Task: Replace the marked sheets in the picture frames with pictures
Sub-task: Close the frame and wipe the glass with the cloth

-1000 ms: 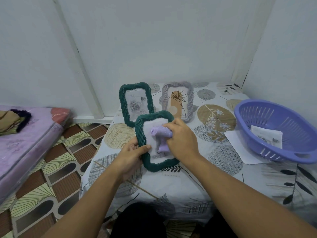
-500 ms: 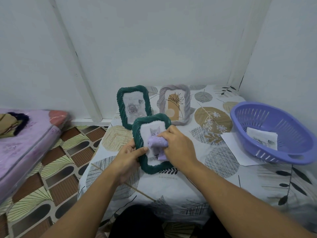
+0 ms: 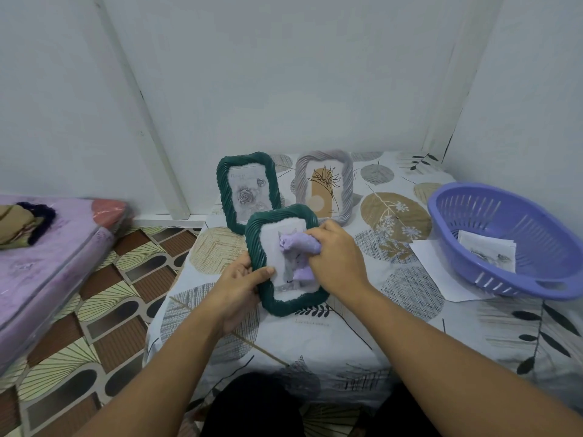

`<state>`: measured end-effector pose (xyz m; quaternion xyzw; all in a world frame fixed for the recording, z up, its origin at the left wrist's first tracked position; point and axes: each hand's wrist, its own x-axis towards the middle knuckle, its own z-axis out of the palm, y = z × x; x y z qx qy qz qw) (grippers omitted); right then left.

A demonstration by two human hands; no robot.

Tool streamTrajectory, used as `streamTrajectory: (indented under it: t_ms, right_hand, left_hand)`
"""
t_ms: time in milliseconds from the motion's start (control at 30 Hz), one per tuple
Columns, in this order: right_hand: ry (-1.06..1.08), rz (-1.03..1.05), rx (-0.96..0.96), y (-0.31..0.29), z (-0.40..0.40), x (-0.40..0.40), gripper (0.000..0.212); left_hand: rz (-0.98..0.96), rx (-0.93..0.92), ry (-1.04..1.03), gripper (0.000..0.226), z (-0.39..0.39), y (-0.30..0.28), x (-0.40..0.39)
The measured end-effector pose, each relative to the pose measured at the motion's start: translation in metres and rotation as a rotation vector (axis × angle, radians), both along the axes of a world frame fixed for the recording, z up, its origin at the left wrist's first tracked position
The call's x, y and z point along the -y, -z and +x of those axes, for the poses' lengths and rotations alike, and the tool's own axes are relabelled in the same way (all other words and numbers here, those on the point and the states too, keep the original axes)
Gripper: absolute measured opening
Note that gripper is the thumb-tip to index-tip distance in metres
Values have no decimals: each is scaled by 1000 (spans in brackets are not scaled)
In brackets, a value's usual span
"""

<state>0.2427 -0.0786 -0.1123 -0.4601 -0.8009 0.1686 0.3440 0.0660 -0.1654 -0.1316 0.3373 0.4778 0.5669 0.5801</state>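
While wiping w/ purple cloth (image 3: 298,247), head view: left hand (image 3: 241,287) grips green frame (image 3: 284,258) by its left edge, tilted above surface (image 3: 315,339); right hand (image 3: 336,258) clenched on cloth against the glass. Pic seems already in, so likely cleaning step. Next prob: stand frame beside green one (image 3: 247,189) & grey one (image 3: 325,184).

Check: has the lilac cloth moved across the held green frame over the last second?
Yes. The lilac cloth in the right hand has slid from the middle of the held green frame toward its top right corner.
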Motion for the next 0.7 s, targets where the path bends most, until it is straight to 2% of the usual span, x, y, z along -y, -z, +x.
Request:
streamTrajectory:
  t_ms: [133, 200, 367, 567, 700]
  right_hand:
    - [98, -295, -407, -4, 7, -13, 2]
    - [98, -379, -487, -4, 12, -17, 5]
    - [45, -154, -186, 1, 15, -8, 5]
    - [7, 5, 82, 11, 8, 9, 21]
    - [23, 37, 90, 15, 12, 10, 28]
  left_hand:
    - [-8, -14, -8, 39, 0, 0, -1]
    - [-14, -6, -14, 39, 0, 0, 0]
    - [-10, 3, -11, 40, 1, 0, 0]
    - [-8, 6, -9, 42, 0, 1, 0]
    - [-11, 2, -8, 43, -1, 1, -1]
